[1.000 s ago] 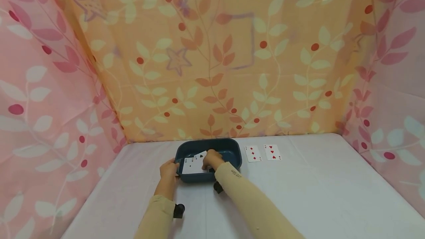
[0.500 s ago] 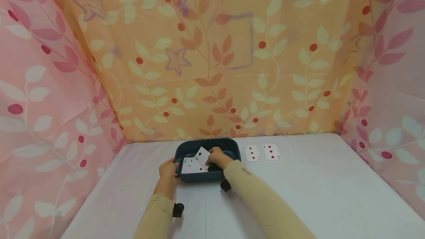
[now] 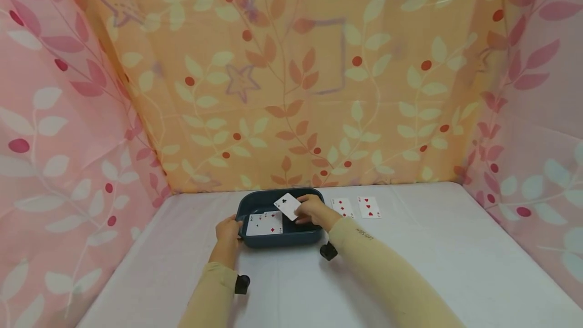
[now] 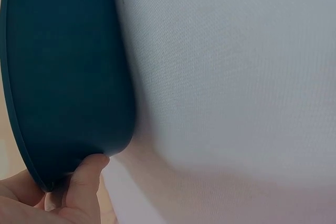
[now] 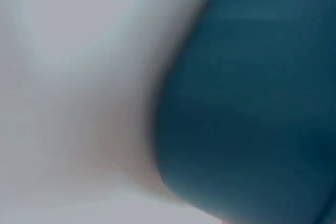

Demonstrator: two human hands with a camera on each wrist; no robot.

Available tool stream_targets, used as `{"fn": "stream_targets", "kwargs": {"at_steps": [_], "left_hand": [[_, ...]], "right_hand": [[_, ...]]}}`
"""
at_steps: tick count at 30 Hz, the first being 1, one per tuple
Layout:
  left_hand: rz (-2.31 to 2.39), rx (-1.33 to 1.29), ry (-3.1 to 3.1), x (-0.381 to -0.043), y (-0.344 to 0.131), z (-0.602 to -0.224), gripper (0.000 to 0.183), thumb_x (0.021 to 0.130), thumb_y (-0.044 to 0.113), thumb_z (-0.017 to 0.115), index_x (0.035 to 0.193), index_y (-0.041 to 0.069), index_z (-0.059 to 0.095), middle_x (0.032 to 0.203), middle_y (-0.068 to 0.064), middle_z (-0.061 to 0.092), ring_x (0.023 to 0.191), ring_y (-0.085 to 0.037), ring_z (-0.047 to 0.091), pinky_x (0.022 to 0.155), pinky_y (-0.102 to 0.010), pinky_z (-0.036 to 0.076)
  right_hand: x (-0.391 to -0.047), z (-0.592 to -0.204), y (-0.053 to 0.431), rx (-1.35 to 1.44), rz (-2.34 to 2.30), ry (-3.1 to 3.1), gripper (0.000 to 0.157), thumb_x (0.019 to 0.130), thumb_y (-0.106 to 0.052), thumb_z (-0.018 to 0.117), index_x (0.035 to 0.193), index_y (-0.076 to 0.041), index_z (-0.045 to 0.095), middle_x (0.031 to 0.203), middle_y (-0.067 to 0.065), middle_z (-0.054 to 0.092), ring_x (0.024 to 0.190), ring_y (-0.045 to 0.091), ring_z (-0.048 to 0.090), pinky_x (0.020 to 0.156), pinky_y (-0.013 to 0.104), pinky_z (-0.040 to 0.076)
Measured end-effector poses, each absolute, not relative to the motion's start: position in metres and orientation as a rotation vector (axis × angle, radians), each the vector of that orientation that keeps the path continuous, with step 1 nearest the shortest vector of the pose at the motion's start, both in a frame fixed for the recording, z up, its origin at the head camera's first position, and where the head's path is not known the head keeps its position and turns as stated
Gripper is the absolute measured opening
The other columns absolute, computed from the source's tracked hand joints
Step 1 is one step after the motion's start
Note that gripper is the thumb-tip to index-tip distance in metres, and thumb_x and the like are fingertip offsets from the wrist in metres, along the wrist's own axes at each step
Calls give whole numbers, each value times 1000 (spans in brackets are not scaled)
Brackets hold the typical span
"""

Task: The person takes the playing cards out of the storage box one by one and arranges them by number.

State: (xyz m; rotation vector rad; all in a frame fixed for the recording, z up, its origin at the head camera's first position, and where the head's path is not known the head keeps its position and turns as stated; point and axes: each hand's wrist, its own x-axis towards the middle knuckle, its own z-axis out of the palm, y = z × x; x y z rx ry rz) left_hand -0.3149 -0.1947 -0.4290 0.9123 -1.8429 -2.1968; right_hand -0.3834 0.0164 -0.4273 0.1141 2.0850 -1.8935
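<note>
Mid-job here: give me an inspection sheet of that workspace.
Surface: white cloth-covered table.
Job's things: dark-blue rectangular plastic-looking tray, overlapping white playing cards inside; white club card over the tray; white diamond card and white heart card flat to its right.
Clutter: nothing seen.
Left grip: holds the tray's left end.
Right grip: pinches the club card.
Cables: nothing seen.
Surroundings: orange leaf-patterned backdrop, pink leaf-patterned side sheets.

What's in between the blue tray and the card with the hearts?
A diamonds card lies face up between the blue tray and the hearts card, partly hidden by the right hand. The head view shows it.
</note>
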Motion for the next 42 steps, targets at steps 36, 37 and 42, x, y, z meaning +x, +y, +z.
{"fn": "stream_targets", "kwargs": {"at_steps": [36, 37, 42], "left_hand": [[-2235, 955, -1846, -319, -202, -432, 50, 100, -5, 39, 149, 0, 33, 154, -22, 30, 136, -34, 37, 110, -49, 31], [-2234, 950, -1850, -319, -202, -432, 50, 100, -5, 39, 149, 0, 33, 153, -22, 30, 135, -34, 37, 110, -49, 32], [-2239, 909, -1867, -319, -201, -433, 50, 100, -5, 38, 149, -3, 31, 151, -25, 32, 133, -35, 39, 108, -50, 34]], "right_hand": [[-319, -402, 135, 172, -2300, 1734, 69, 88, 21, 47, 149, 11, 16, 129, 34, 42, 78, 21, 65, 90, 46, 50], [-317, -403, 138, 170, -2297, 1746, 68, 88, 21, 47, 149, 12, 16, 128, 33, 42, 78, 21, 65, 90, 46, 51], [-308, -416, 155, 190, -2288, 1802, 67, 86, 22, 46, 146, 15, 16, 112, 26, 53, 76, 20, 65, 85, 43, 54]]}}
